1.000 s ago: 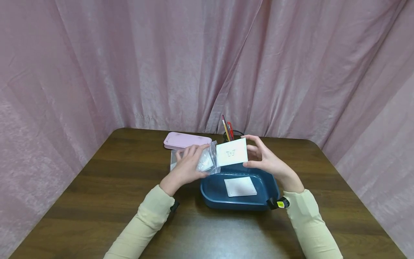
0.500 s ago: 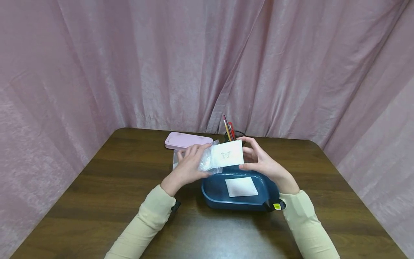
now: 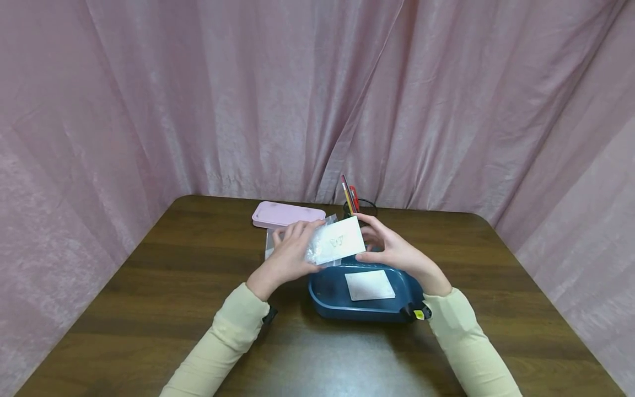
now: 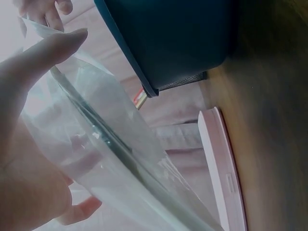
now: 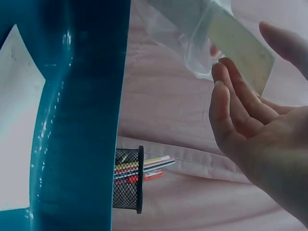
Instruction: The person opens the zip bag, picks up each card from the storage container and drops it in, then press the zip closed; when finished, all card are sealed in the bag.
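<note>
A: so we've got the clear bag [image 3: 317, 246] pinched in our left hand [image 3: 286, 256], and our right hand [image 3: 392, 251] is sliding the white card [image 3: 342, 240] in, just above the blue tray [image 3: 327, 289].

B: yeah, right fingers look loose on that card edge. If a corner snags the bag mouth, we reckon it'll bend or drop into the tray.

Staged recording booth, prob. study/office setup: pink curtains [image 3: 198, 99] all round, wood desk [image 3: 149, 309] w/ pen cup [image 3: 358, 208], pencil case [image 3: 285, 214].
</note>
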`<state>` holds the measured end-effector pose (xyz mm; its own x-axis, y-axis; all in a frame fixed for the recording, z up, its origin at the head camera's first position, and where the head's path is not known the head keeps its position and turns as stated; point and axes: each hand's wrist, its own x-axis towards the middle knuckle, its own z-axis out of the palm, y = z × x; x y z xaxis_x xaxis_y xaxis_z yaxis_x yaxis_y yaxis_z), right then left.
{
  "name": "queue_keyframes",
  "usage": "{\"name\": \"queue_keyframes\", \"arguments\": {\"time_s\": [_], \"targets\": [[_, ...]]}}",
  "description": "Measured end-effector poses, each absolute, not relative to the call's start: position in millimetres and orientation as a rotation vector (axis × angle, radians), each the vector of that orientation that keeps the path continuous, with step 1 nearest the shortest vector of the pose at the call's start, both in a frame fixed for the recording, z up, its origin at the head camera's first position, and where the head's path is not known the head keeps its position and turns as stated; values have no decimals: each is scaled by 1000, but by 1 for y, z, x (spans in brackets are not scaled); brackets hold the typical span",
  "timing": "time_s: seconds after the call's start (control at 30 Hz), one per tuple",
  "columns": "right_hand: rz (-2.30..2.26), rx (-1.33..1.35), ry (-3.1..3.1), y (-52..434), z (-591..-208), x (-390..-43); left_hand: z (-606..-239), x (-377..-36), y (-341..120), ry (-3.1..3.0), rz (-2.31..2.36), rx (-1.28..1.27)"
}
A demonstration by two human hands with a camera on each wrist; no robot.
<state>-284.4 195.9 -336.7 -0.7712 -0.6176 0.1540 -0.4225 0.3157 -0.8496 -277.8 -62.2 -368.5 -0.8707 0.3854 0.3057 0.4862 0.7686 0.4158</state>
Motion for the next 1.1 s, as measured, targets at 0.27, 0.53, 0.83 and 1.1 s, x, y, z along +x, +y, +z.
{"name": "queue_keyframes", "arguments": {"time_s": [0.27,0.53,0.83,1.1], "targets": [[-1257,-963,2658,189,-336,-287,-366,-276,-62,-2786,-732,-696],[-1238,-963,2679,188,-331,-283,-365,-278,-64,-2776,-775,-683],[-1167,-1044,2765,184,-326,-287,-362,-279,-61,-2763,-782,-686],[-1123,-1069,2754,189,-321,-286,-362,-280,-57,-2749,-791,-679]]}}
